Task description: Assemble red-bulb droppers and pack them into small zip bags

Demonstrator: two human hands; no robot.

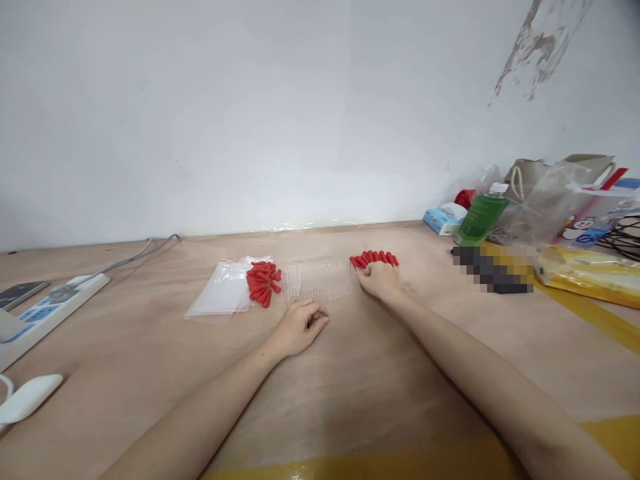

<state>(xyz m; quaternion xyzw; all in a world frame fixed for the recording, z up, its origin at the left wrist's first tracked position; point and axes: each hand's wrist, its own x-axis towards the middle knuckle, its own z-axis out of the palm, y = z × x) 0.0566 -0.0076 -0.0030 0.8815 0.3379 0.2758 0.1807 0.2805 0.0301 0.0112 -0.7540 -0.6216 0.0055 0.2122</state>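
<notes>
Where order seems to help, we lay things flat

Across our table (320,373), our right hand (381,279) partly hides red-tipped tubes (373,257); we cannot tell its grip. Our left hand (299,328) curls loosely, seemingly empty, near the clear tubes (330,280). A green bottle (483,217) stands well right, red pieces (260,281) left

Thin clear tubes (325,280) lie side by side; loose red caps (260,283) heap at their left, and more red caps (375,257) line up right, apparently fitted to tubes.
</notes>
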